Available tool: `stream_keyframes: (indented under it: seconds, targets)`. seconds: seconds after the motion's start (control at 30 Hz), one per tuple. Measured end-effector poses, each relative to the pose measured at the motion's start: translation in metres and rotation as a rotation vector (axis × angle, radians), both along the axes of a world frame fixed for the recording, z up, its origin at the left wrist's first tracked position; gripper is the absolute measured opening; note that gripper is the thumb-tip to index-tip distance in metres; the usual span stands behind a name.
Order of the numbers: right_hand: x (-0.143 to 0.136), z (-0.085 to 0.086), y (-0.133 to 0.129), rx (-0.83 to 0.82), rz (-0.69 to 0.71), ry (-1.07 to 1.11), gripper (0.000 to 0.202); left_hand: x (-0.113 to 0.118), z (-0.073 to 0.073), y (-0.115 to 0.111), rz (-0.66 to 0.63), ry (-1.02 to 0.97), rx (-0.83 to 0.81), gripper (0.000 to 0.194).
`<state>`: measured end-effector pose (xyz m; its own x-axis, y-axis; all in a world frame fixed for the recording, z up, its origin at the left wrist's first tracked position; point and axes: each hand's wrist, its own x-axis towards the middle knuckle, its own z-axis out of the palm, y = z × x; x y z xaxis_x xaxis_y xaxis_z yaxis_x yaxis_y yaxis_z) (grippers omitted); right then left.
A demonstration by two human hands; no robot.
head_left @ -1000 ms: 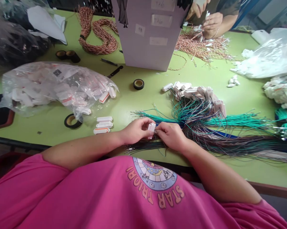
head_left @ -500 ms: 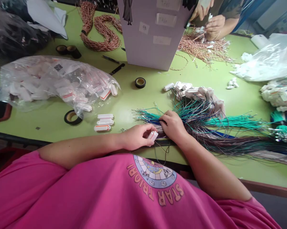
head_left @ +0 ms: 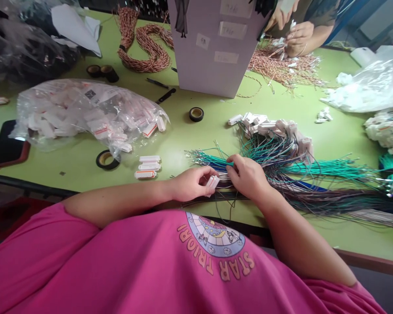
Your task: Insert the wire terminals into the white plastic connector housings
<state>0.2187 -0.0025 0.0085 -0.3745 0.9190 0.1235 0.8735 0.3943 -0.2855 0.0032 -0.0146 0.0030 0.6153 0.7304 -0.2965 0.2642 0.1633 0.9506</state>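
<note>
A white connector housing (head_left: 212, 185) with a red line is pinched in the fingers of my left hand (head_left: 193, 184), near the table's front edge. My right hand (head_left: 248, 175) is just right of it, over the wire bundle, its thumb and index finger closed; what they pinch is too small to make out. Teal wires (head_left: 330, 166) and dark wires (head_left: 301, 196) run right from under that hand. Behind them lies a heap of white connectors (head_left: 268, 126) joined to wires. Three white housings (head_left: 149, 166) lie in a stack of rows left of my left hand.
A clear bag of connectors (head_left: 68, 113), a phone (head_left: 8, 146) and a tape roll (head_left: 107, 160) lie left. Another tape roll (head_left: 196, 114), a knife (head_left: 166, 95) and a tall grey box (head_left: 209, 52) stand or lie behind. A co-worker's hands (head_left: 297, 38) work at back right.
The view has shifted a little to the left. My right hand has lifted slightly, its thumb and index finger drawn together over the wires. My left hand still holds the housing.
</note>
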Motion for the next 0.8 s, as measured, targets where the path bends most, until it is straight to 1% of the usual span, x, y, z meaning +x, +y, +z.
stream_keyframes:
  seconds: [0.07, 0.13, 0.2, 0.27, 0.33, 0.43, 0.47, 0.5, 0.53, 0.6, 0.67, 0.7, 0.73, 0.8]
  targets:
    - [0.004, 0.005, -0.001, -0.017, 0.022, -0.022, 0.022, 0.000, -0.001, 0.001, 0.022, -0.033, -0.037, 0.037]
    - [0.008, 0.010, -0.001, -0.032, -0.007, -0.034, 0.025, 0.001, 0.000, 0.003, 0.038, -0.067, -0.082, 0.035]
    - [0.012, 0.015, -0.001, -0.025, -0.072, 0.048, 0.023, 0.001, 0.001, 0.005, 0.071, -0.101, -0.122, 0.035]
    - [0.013, 0.021, -0.005, -0.014, -0.081, 0.212, 0.018, 0.002, 0.002, 0.008, 0.117, -0.142, -0.156, 0.036]
    - [0.010, 0.028, -0.011, -0.021, 0.033, 0.351, 0.013, 0.003, 0.003, 0.011, 0.151, -0.188, -0.195, 0.037]
    - [0.001, 0.035, -0.021, -0.033, 0.313, 0.458, 0.015, 0.004, 0.004, 0.013, 0.186, -0.240, -0.254, 0.038]
    - [-0.001, 0.036, -0.023, -0.045, 0.386, 0.490, 0.015, 0.004, 0.004, 0.013, 0.194, -0.253, -0.277, 0.039]
    - [-0.003, 0.036, -0.024, -0.060, 0.423, 0.524, 0.018, 0.004, 0.004, 0.013, 0.200, -0.263, -0.300, 0.039]
    - [-0.003, 0.035, -0.024, -0.075, 0.417, 0.551, 0.020, 0.004, 0.003, 0.013, 0.205, -0.274, -0.321, 0.040]
    - [-0.002, 0.031, -0.021, -0.094, 0.298, 0.547, 0.022, 0.005, 0.003, 0.013, 0.204, -0.291, -0.355, 0.041]
    - [0.003, 0.026, -0.016, -0.090, 0.141, 0.435, 0.022, 0.005, 0.003, 0.013, 0.210, -0.301, -0.372, 0.041]
    - [0.005, 0.023, -0.014, -0.084, 0.085, 0.355, 0.023, 0.005, 0.003, 0.013, 0.216, -0.303, -0.376, 0.041]
    - [0.007, 0.021, -0.012, -0.080, 0.058, 0.277, 0.025, 0.005, 0.003, 0.014, 0.224, -0.302, -0.378, 0.040]
    - [0.009, 0.018, -0.011, -0.051, 0.065, 0.156, 0.028, 0.005, 0.004, 0.014, 0.241, -0.294, -0.381, 0.039]
